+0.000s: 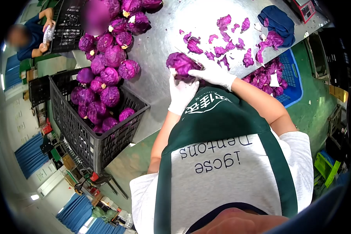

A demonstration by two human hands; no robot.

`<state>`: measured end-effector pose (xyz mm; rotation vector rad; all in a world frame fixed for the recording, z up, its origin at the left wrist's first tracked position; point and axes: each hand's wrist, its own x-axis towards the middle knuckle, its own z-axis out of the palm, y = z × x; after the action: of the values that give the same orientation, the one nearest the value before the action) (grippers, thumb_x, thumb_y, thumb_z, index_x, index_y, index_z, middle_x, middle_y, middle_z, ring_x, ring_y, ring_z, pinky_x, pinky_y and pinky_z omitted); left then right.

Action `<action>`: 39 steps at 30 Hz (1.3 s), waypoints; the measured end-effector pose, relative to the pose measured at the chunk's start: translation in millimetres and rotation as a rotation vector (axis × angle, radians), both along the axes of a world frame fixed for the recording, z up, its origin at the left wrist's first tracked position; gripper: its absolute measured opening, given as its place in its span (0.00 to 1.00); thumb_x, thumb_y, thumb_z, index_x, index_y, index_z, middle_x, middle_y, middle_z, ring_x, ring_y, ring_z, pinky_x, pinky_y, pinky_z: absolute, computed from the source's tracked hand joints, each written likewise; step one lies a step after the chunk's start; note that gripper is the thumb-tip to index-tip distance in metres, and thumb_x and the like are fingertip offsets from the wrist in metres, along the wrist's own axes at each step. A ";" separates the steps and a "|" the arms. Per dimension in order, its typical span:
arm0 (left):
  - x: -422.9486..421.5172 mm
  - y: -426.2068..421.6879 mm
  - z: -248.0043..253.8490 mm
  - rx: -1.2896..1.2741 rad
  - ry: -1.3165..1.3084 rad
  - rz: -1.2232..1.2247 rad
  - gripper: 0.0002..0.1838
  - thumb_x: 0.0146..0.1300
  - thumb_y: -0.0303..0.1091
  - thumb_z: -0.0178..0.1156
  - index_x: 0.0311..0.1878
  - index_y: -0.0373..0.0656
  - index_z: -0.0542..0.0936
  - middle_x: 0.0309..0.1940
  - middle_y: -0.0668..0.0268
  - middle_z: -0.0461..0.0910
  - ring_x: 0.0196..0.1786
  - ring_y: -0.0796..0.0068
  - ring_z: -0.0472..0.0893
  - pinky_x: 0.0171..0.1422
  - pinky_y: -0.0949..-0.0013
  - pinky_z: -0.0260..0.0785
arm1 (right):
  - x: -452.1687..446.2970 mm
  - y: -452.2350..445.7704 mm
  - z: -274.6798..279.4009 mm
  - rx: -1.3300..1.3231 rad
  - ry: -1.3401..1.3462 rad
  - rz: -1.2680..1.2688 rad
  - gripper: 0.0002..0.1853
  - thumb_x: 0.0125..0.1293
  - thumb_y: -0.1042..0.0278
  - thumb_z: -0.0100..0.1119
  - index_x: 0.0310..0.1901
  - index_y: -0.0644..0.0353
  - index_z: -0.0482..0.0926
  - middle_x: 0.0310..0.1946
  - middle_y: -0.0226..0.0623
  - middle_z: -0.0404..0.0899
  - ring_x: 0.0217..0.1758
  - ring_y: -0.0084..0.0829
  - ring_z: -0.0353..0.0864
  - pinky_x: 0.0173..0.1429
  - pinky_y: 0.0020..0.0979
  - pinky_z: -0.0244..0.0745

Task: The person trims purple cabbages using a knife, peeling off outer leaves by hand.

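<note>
Between my two white-gloved hands is a red cabbage, held just above or against the metal table near my apron. My left hand is curled under its near side, by the pale stem end. My right hand wraps its right side, with the thumb across the leaves. Torn purple leaves lie scattered on the table beyond my right hand. Left of the held cabbage, many whole red cabbages are piled on the table and spill into a black crate.
At the right, below the table edge, a blue basket holds purple leaves. A dark blue cloth and a red-framed device sit at the far right. Another person stands at the upper left by a second black crate.
</note>
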<state>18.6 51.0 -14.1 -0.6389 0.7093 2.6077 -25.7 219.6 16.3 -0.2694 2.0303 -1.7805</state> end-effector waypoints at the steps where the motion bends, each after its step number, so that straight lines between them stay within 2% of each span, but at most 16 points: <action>1: -0.9 2.2 1.6 -0.053 0.018 -0.026 0.33 0.70 0.53 0.54 0.69 0.44 0.61 0.63 0.56 0.69 0.65 0.59 0.72 0.64 0.60 0.72 | -3.7 0.3 -1.5 -0.019 -0.093 -0.011 0.32 0.67 0.61 0.60 0.70 0.62 0.65 0.63 0.49 0.73 0.63 0.37 0.74 0.67 0.34 0.67; 2: -1.2 4.0 2.2 -0.106 0.035 -0.052 0.34 0.68 0.55 0.55 0.69 0.43 0.61 0.63 0.55 0.69 0.65 0.58 0.72 0.65 0.59 0.71 | -7.9 1.5 -4.1 -0.038 -0.187 -0.022 0.32 0.67 0.62 0.60 0.70 0.63 0.64 0.62 0.49 0.73 0.62 0.37 0.74 0.67 0.34 0.67; 3: -7.3 -6.3 -3.2 0.120 -0.227 -0.079 0.37 0.66 0.61 0.56 0.69 0.45 0.63 0.62 0.54 0.70 0.62 0.56 0.75 0.63 0.58 0.72 | -11.6 3.8 -22.6 -0.075 -0.201 -0.019 0.30 0.68 0.62 0.59 0.69 0.63 0.65 0.62 0.48 0.73 0.59 0.36 0.75 0.65 0.33 0.69; 6: -8.4 -12.4 -17.8 -0.232 -0.390 -0.275 0.43 0.60 0.68 0.59 0.68 0.47 0.65 0.59 0.52 0.72 0.55 0.56 0.79 0.59 0.58 0.75 | -18.3 6.6 -29.4 0.075 -0.231 0.028 0.24 0.72 0.64 0.52 0.69 0.54 0.69 0.55 0.40 0.77 0.49 0.29 0.76 0.59 0.28 0.72; 8: -10.9 -12.4 -15.3 -0.600 -0.273 -0.437 0.44 0.59 0.69 0.59 0.66 0.42 0.67 0.54 0.56 0.76 0.55 0.62 0.79 0.55 0.58 0.76 | -20.9 9.2 -53.6 0.443 0.198 0.008 0.24 0.73 0.64 0.48 0.68 0.54 0.69 0.63 0.44 0.71 0.64 0.37 0.70 0.71 0.35 0.61; 9: -15.2 -18.6 -25.0 -0.709 -0.258 -0.507 0.43 0.58 0.68 0.61 0.64 0.42 0.67 0.54 0.56 0.75 0.54 0.63 0.79 0.55 0.58 0.75 | -23.5 12.0 -75.9 0.427 0.332 0.011 0.24 0.73 0.62 0.47 0.69 0.53 0.68 0.69 0.47 0.64 0.75 0.43 0.56 0.78 0.42 0.49; 12: -18.8 -15.2 -44.4 -0.869 -0.150 -0.341 0.38 0.62 0.54 0.66 0.64 0.40 0.61 0.56 0.56 0.72 0.56 0.65 0.77 0.55 0.58 0.75 | -20.5 17.8 -66.1 0.399 0.243 0.034 0.25 0.73 0.60 0.46 0.70 0.51 0.67 0.73 0.45 0.61 0.80 0.45 0.46 0.79 0.45 0.43; 16: -21.1 -1.0 -25.8 -0.770 0.086 -0.170 0.37 0.65 0.38 0.65 0.69 0.36 0.55 0.60 0.54 0.69 0.60 0.65 0.75 0.64 0.64 0.72 | -9.5 15.7 -30.8 0.286 0.000 0.028 0.25 0.74 0.58 0.46 0.70 0.50 0.66 0.72 0.52 0.58 0.76 0.52 0.52 0.78 0.46 0.46; 19: -23.1 -3.0 -42.3 -0.732 0.225 -0.180 0.39 0.67 0.37 0.64 0.72 0.38 0.51 0.63 0.53 0.67 0.63 0.64 0.73 0.66 0.63 0.70 | -6.4 22.8 -35.6 0.363 0.322 0.212 0.24 0.76 0.58 0.41 0.72 0.40 0.63 0.73 0.54 0.54 0.76 0.54 0.52 0.79 0.47 0.42; 23: -30.5 -2.1 -46.8 -0.702 0.305 -0.204 0.39 0.66 0.36 0.64 0.73 0.39 0.52 0.65 0.56 0.65 0.66 0.65 0.69 0.71 0.63 0.63 | -17.1 10.6 -43.9 0.344 0.134 0.046 0.33 0.75 0.43 0.39 0.72 0.58 0.60 0.73 0.57 0.54 0.78 0.54 0.47 0.80 0.49 0.37; 26: -31.8 0.3 -49.5 -0.698 0.306 -0.171 0.38 0.65 0.36 0.64 0.72 0.38 0.54 0.65 0.56 0.65 0.66 0.66 0.69 0.72 0.63 0.61 | -27.3 14.2 -33.8 0.487 0.138 0.152 0.42 0.72 0.34 0.38 0.70 0.69 0.59 0.73 0.58 0.55 0.79 0.54 0.44 0.80 0.46 0.37; 30: -28.7 10.3 -59.2 -0.788 0.303 -0.071 0.38 0.66 0.36 0.64 0.72 0.37 0.54 0.65 0.55 0.65 0.67 0.66 0.67 0.74 0.62 0.57 | -23.8 -0.3 -45.7 0.494 0.047 -0.016 0.40 0.73 0.38 0.38 0.68 0.73 0.61 0.70 0.61 0.59 0.76 0.56 0.53 0.77 0.47 0.48; 34: -29.8 21.9 -59.7 -0.969 0.343 -0.036 0.40 0.64 0.38 0.65 0.72 0.36 0.53 0.66 0.53 0.62 0.68 0.62 0.65 0.74 0.60 0.56 | -32.1 -2.0 -66.0 0.605 0.217 0.039 0.28 0.75 0.45 0.38 0.60 0.62 0.72 0.62 0.64 0.66 0.69 0.56 0.63 0.73 0.45 0.55; 36: -26.3 31.4 -57.6 -1.253 0.399 -0.077 0.42 0.64 0.40 0.67 0.71 0.37 0.52 0.64 0.53 0.62 0.65 0.61 0.67 0.71 0.60 0.61 | -44.3 9.1 -26.4 0.480 0.003 -0.053 0.28 0.76 0.45 0.37 0.54 0.67 0.73 0.50 0.62 0.76 0.57 0.57 0.75 0.64 0.44 0.65; 37: -28.9 36.0 -50.3 -1.341 0.412 -0.095 0.45 0.62 0.40 0.68 0.72 0.35 0.50 0.65 0.52 0.61 0.66 0.60 0.66 0.72 0.60 0.60 | -46.9 10.5 -49.8 0.497 0.054 -0.080 0.29 0.76 0.44 0.36 0.52 0.67 0.73 0.46 0.58 0.78 0.50 0.53 0.78 0.57 0.43 0.70; 39: -35.9 35.6 -46.2 -1.232 0.375 -0.104 0.46 0.61 0.39 0.69 0.72 0.36 0.50 0.65 0.52 0.61 0.67 0.60 0.65 0.73 0.60 0.59 | -53.0 16.5 -56.0 0.439 -0.046 -0.094 0.28 0.76 0.44 0.36 0.48 0.65 0.74 0.34 0.49 0.78 0.33 0.42 0.79 0.40 0.40 0.74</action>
<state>-17.3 86.7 -60.3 -0.3458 2.4056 1.9405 -78.7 236.1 -39.7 0.0004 2.3626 -1.3251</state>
